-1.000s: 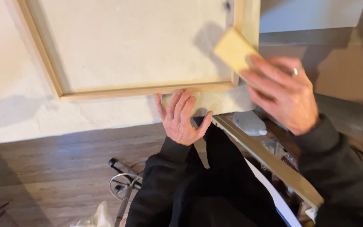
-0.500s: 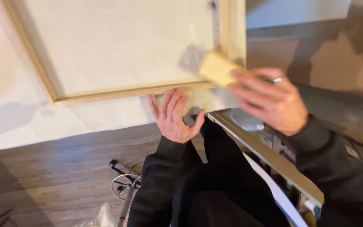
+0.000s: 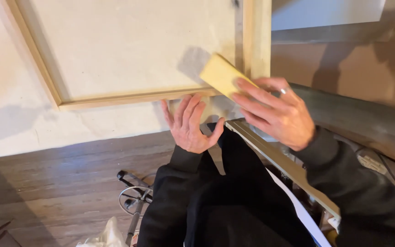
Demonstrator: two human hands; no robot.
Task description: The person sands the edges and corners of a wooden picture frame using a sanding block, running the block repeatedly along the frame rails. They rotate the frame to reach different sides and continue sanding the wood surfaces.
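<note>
We press our left hand (image 3: 190, 123) flat, fingers apart, to steady the wooden frame (image 3: 138, 97). Our right hand (image 3: 275, 112) fingers clamp the yellow block (image 3: 222, 75) against the frame's near right corner.

1. Both arms wear long, dark, black-looking sleeves reaching the wrists.
2. The left hand (image 3: 189, 124) is bare.
3. The right hand (image 3: 277, 113) wears a silver ring (image 3: 283, 90) on one finger.
</note>
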